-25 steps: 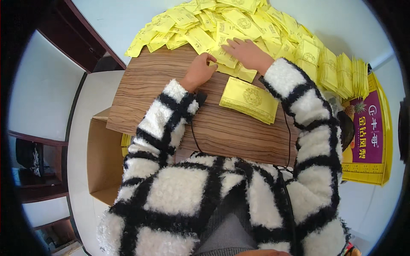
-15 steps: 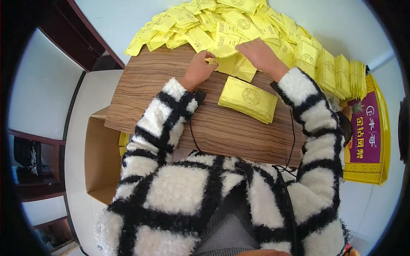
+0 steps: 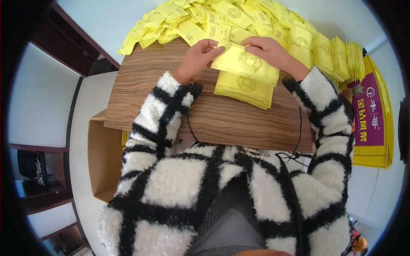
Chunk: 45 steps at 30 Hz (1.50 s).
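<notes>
A flat yellow packet (image 3: 232, 59) with a round printed emblem is held between my two hands. My left hand (image 3: 200, 57) pinches its left end, thumb on top. The fingers of my right hand (image 3: 271, 53) grip its upper right edge. Just below, partly covered by the held packet, a neat stack of yellow packets (image 3: 243, 93) lies on the wood-grain table (image 3: 205, 111). Beyond my hands spreads a heap of loose yellow packets (image 3: 188, 32).
Banded bundles of yellow packets (image 3: 322, 57) stand at the far right. Right of the table is a yellow and purple printed bag (image 3: 371, 115). An open cardboard box (image 3: 100, 160) stands to the left. A black cable (image 3: 299, 128) hangs over the table's near edge.
The packet in my hands has come away from the heap toward me and now lies emblem side up above the stack. My right hand has moved right and nearer.
</notes>
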Each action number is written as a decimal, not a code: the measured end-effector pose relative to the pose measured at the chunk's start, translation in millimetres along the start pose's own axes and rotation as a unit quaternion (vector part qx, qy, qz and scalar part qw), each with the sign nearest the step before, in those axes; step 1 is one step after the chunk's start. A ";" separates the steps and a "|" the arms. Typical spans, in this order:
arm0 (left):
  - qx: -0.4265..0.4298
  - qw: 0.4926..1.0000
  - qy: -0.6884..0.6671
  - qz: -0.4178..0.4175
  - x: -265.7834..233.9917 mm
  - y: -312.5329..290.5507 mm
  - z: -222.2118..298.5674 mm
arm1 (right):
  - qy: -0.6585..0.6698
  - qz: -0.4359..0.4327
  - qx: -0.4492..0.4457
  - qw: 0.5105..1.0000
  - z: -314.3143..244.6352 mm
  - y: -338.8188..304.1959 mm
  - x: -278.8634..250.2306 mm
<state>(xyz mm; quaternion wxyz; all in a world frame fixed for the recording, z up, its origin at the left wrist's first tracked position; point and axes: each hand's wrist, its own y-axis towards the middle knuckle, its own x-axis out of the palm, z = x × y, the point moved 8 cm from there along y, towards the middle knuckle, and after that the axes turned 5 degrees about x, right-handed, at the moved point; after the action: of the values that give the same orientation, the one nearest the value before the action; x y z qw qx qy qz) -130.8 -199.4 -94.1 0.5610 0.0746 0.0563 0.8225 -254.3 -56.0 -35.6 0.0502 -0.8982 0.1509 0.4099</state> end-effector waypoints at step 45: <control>0.199 0.906 0.354 -0.118 33.1 -12.1 13.1 | -0.261 0.027 0.015 0.965 -12.7 -70.5 69.1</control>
<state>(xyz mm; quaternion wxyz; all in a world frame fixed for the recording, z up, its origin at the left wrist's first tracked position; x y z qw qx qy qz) -129.2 -164.1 -81.4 0.5708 -0.1181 0.4224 0.6941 -180.4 -7.7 -81.5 0.0900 -0.7547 0.1632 0.6290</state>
